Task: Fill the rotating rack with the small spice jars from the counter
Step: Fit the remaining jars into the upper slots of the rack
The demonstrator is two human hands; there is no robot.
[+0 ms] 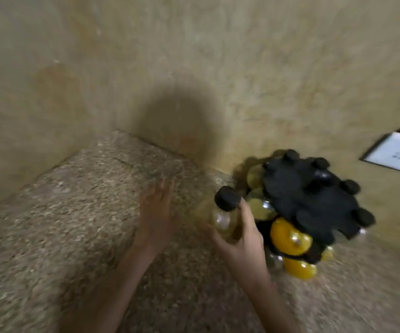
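A black rotating rack stands on the speckled counter against the wall, right of centre. Several jars with black caps sit in it, some with yellow contents. My right hand grips a small clear spice jar with a black cap, holding it just left of the rack. My left hand lies flat with straight fingers on the counter, left of the jar. The frame is blurred.
A plastered wall rises behind the counter and forms a corner at the left. A white switch plate is set in the wall at the far right. My head's shadow falls on the wall above the hands.
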